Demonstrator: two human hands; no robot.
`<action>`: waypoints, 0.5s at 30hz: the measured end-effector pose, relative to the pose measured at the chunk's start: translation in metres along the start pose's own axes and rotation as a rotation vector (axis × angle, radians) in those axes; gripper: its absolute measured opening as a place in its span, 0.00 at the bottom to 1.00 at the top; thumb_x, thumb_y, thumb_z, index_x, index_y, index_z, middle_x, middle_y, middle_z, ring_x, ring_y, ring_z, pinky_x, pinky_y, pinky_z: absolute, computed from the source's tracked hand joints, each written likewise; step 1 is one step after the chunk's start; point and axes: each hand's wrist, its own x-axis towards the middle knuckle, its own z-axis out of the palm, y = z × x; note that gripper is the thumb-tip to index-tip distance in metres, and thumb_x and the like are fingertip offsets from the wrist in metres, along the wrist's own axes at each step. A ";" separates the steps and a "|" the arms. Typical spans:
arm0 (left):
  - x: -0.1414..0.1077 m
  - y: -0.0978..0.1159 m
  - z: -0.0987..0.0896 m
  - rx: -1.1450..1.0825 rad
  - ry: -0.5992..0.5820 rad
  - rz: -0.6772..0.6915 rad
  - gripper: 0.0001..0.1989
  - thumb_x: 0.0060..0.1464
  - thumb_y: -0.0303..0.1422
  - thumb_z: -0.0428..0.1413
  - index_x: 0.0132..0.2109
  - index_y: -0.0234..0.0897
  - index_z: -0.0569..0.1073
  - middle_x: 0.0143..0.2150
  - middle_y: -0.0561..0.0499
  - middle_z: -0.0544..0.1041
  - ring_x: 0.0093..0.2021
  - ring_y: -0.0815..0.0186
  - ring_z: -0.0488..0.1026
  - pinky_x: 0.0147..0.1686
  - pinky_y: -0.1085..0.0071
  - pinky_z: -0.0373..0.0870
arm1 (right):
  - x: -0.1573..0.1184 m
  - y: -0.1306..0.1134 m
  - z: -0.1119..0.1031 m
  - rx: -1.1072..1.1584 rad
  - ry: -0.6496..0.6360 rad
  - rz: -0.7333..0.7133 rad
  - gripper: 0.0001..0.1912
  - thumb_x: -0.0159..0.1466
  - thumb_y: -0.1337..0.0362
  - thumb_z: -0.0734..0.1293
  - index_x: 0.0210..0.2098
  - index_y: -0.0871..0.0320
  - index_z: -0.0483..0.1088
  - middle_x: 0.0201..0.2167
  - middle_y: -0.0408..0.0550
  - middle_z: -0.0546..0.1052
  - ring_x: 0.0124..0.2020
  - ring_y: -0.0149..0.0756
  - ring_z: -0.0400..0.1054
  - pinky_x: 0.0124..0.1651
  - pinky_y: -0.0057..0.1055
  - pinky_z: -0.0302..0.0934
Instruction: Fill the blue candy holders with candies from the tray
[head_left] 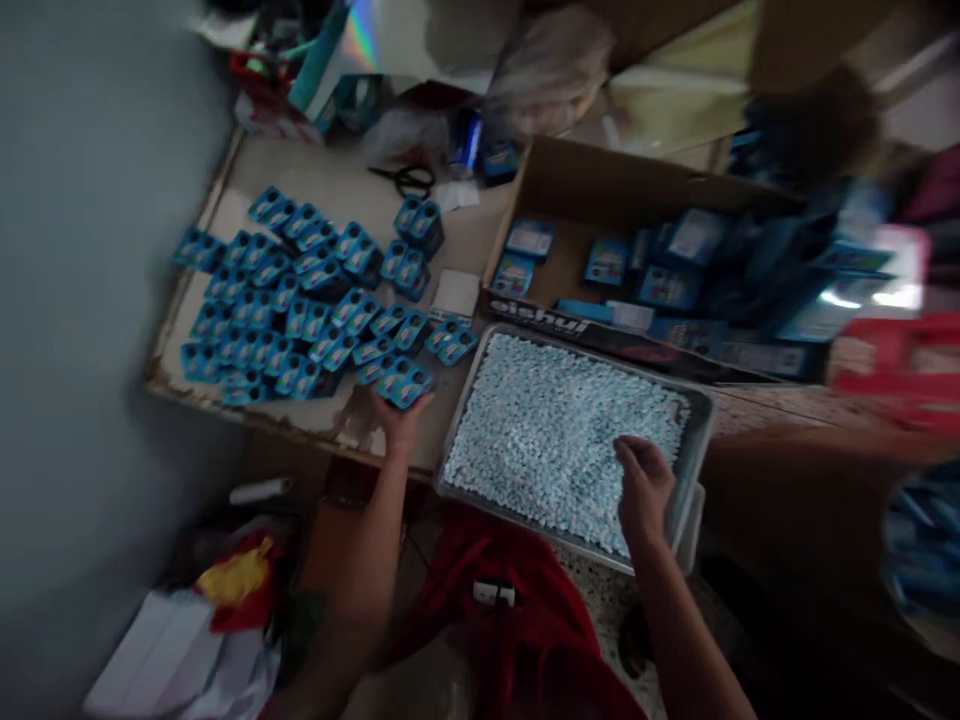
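My left hand point(399, 418) is closed around a small blue box point(405, 384) at the near edge of the tabletop. The box has dark round spots on its top. Beside it stand several rows of matching blue boxes point(255, 310). My right hand point(645, 485) hovers over or touches the right part of a metal tray point(703, 415), its fingers pinched together. Whatever is between those fingers is too small to make out. Small white and pale blue pieces point(547, 440) fill most of the tray in a loose layer.
Behind the tray, an open cardboard carton point(585, 180) contains several blue boxes. Black scissors point(412, 180) and a white square item point(455, 294) lie on the table point(247, 165). A red object point(900, 365) is at the right, and a wall point(82, 300) borders the left.
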 end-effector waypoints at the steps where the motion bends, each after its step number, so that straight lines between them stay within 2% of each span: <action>1: 0.008 -0.003 0.012 0.004 0.042 -0.030 0.45 0.42 0.52 0.75 0.59 0.38 0.63 0.57 0.45 0.75 0.60 0.54 0.74 0.60 0.49 0.73 | 0.001 -0.007 0.006 -0.006 -0.014 -0.008 0.18 0.55 0.48 0.74 0.34 0.56 0.78 0.32 0.45 0.78 0.38 0.41 0.70 0.50 0.42 0.65; 3: 0.017 -0.005 0.037 0.034 0.113 -0.095 0.45 0.39 0.47 0.77 0.58 0.38 0.63 0.59 0.42 0.74 0.63 0.51 0.73 0.63 0.48 0.73 | 0.002 -0.024 0.021 -0.009 -0.036 -0.026 0.17 0.56 0.48 0.74 0.34 0.55 0.77 0.33 0.46 0.79 0.39 0.42 0.72 0.50 0.42 0.67; 5: 0.015 -0.003 0.049 0.080 0.151 -0.157 0.47 0.36 0.42 0.77 0.58 0.38 0.62 0.62 0.39 0.73 0.64 0.49 0.73 0.65 0.46 0.72 | 0.005 -0.042 0.032 -0.010 -0.053 -0.056 0.17 0.58 0.48 0.74 0.35 0.55 0.77 0.34 0.47 0.80 0.39 0.43 0.73 0.48 0.42 0.68; 7: 0.005 0.005 0.038 0.104 0.140 -0.205 0.47 0.35 0.40 0.77 0.60 0.40 0.62 0.62 0.39 0.73 0.64 0.47 0.74 0.65 0.44 0.73 | 0.011 -0.062 0.036 -0.031 -0.062 -0.114 0.16 0.59 0.48 0.74 0.35 0.54 0.77 0.34 0.47 0.81 0.39 0.43 0.74 0.48 0.42 0.70; 10: -0.003 0.038 -0.007 0.141 0.091 -0.178 0.43 0.38 0.41 0.76 0.60 0.46 0.65 0.59 0.44 0.75 0.59 0.47 0.77 0.60 0.40 0.76 | 0.037 -0.099 0.029 -0.095 -0.047 -0.254 0.13 0.62 0.50 0.74 0.34 0.53 0.78 0.34 0.46 0.81 0.38 0.42 0.75 0.47 0.41 0.70; 12: 0.012 0.079 -0.025 0.251 0.063 -0.010 0.32 0.47 0.44 0.73 0.56 0.46 0.70 0.53 0.46 0.77 0.53 0.49 0.79 0.59 0.40 0.77 | 0.074 -0.125 0.029 -0.135 -0.016 -0.356 0.12 0.64 0.51 0.73 0.34 0.52 0.77 0.33 0.46 0.81 0.37 0.42 0.74 0.46 0.40 0.69; 13: 0.029 0.104 -0.022 0.299 0.029 0.132 0.24 0.52 0.43 0.70 0.53 0.45 0.73 0.49 0.47 0.78 0.50 0.51 0.79 0.58 0.41 0.77 | 0.098 -0.138 0.033 -0.162 0.002 -0.414 0.11 0.65 0.52 0.72 0.34 0.53 0.77 0.33 0.46 0.81 0.36 0.42 0.74 0.45 0.40 0.69; 14: 0.050 0.129 -0.008 0.320 -0.054 0.300 0.18 0.56 0.42 0.68 0.50 0.45 0.75 0.48 0.47 0.78 0.49 0.52 0.78 0.58 0.43 0.77 | 0.126 -0.150 0.041 -0.210 -0.021 -0.466 0.11 0.67 0.53 0.71 0.36 0.53 0.78 0.34 0.47 0.81 0.37 0.42 0.74 0.46 0.40 0.69; 15: 0.076 0.154 0.017 0.331 -0.166 0.462 0.14 0.58 0.39 0.67 0.49 0.45 0.76 0.48 0.47 0.79 0.50 0.52 0.78 0.59 0.44 0.76 | 0.156 -0.161 0.053 -0.284 -0.080 -0.527 0.10 0.69 0.55 0.68 0.40 0.53 0.78 0.36 0.49 0.82 0.39 0.44 0.75 0.48 0.41 0.69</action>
